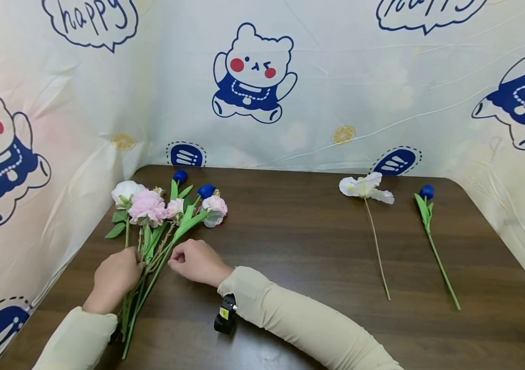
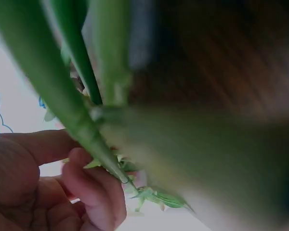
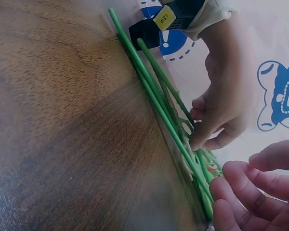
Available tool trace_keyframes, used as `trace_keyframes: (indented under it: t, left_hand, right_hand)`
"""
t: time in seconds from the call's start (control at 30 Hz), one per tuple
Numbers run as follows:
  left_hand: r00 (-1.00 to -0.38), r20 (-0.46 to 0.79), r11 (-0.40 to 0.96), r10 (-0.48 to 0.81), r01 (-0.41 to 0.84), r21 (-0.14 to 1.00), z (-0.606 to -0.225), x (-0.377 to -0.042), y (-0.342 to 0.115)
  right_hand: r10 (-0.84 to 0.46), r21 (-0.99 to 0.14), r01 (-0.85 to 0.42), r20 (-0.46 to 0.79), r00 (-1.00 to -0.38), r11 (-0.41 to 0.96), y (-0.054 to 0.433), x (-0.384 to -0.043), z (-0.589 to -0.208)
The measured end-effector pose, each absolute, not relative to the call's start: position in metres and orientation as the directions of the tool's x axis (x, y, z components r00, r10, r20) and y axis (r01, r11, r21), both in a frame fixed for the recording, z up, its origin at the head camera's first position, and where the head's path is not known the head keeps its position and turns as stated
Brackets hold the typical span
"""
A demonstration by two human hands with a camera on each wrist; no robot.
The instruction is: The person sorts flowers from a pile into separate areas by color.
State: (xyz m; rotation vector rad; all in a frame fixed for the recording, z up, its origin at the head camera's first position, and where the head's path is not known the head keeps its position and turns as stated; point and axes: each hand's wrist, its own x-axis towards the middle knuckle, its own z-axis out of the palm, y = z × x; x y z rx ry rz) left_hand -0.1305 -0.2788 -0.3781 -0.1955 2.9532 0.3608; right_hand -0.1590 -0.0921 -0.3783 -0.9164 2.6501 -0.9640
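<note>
Left hand [image 1: 116, 276]: fingers curled round the stems [image 3: 156, 102] of the flower bunch [image 1: 188, 225], at left on the wooden table [image 1: 299, 231]. Right hand [image 1: 199, 261]: fingers loosely bent, holding nothing, just beside the stems. Judgement: hold firmly below the leaves; shift stems singly. White flower [image 1: 362, 188] and lone blue tulip [image 1: 424, 209] lie well apart.

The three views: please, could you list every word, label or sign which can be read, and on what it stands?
"happy": left speech bubble on the backdrop.
"happy": right speech bubble, cut by the picture's top edge.
"!" marks: white, on the backdrop's blue ovals.
Yellow labels on the black wrist devices: too small or blurred to read.
</note>
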Motion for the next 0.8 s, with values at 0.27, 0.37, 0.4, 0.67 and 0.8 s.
trace_keyframes:
  t: [0.27,0.37,0.4,0.67,0.8]
  left_hand:
    - [-0.991,-0.015,0.941,-0.134,-0.132,0.310,-0.377,-0.122,-0.282]
    - [-0.985,0.080,0.930,-0.155,-0.118,0.349,-0.379,-0.121,-0.284]
    - [-0.978,0.126,0.925,-0.166,-0.110,0.362,-0.379,-0.121,-0.284]
    - [-0.914,0.336,0.870,-0.228,-0.036,0.492,-0.377,-0.123,-0.280]
    - [-0.932,0.294,0.784,-0.212,0.017,0.621,-0.367,-0.122,-0.276]
  right_hand:
    - [-0.613,-0.679,-0.461,0.021,-0.790,0.571,-0.089,-0.160,-0.380]
    - [-0.615,-0.703,-0.444,0.012,-0.789,0.556,-0.088,-0.161,-0.380]
    - [-0.614,-0.708,-0.440,0.011,-0.789,0.553,-0.087,-0.161,-0.380]
    - [-0.611,-0.747,-0.411,0.008,-0.792,0.522,-0.086,-0.163,-0.380]
    - [-0.616,-0.799,-0.389,0.030,-0.787,0.458,-0.086,-0.165,-0.379]
